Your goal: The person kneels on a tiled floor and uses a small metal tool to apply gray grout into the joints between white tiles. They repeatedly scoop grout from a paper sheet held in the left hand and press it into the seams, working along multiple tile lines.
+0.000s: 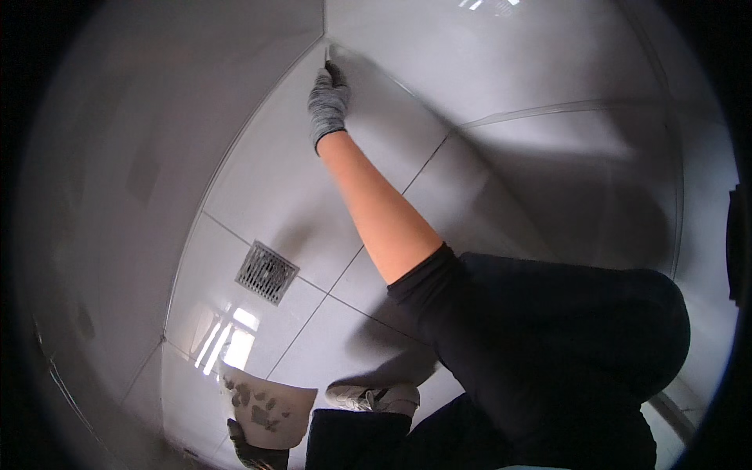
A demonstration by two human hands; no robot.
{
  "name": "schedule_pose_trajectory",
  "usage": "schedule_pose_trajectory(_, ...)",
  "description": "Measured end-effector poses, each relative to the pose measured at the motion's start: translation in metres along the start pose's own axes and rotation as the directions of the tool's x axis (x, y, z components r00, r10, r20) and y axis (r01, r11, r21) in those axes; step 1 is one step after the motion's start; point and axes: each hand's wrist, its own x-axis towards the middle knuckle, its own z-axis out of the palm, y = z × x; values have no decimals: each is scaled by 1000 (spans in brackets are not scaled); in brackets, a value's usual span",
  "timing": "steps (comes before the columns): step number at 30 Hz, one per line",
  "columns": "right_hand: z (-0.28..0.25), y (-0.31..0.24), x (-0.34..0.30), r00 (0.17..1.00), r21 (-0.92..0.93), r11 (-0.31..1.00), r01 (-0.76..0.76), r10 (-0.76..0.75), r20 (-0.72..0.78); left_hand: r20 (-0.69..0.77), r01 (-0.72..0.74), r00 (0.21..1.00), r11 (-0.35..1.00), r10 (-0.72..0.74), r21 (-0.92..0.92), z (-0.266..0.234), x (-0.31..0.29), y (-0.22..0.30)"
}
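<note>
My right hand (328,103), in a grey knit glove, reaches far out to the corner where two walls meet the tiled floor (274,172). Its fingers are closed round a thin, pale, narrow tool (327,54), whose tip points into that corner; its exact kind is too small to tell. Low on the left, my left hand (254,453), in a dark glove and partly cut off by the picture's edge, grips a beige sheet (291,409) by its near edge. Dark grey smears and small lumps dot the sheet's surface.
A square metal floor drain (267,272) is set in the tiles left of my arm. Large pale wall panels (125,157) rise on the left and right (501,63). My bent knee (658,329) and a light shoe (374,397) take up the near right and middle.
</note>
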Motion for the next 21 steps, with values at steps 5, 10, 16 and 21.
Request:
schedule_pose_trajectory(5,2,-7,2,998,-127,991,45,-48,-27,29,-21,999,999,20,37,12,23,9)
schedule_pose_trajectory(10,7,-4,5,993,-164,981,108,-113,-22,28,13,1000,1000,-13,6,21,30,12)
schedule_pose_trajectory(16,12,-5,14,991,-189,977,101,-116,-70,155,-36,988,995,21,93,23,32,12)
schedule_pose_trajectory(21,13,-5,20,992,-210,973,94,-110,-66,108,-26,994,997,19,67,13,30,12)
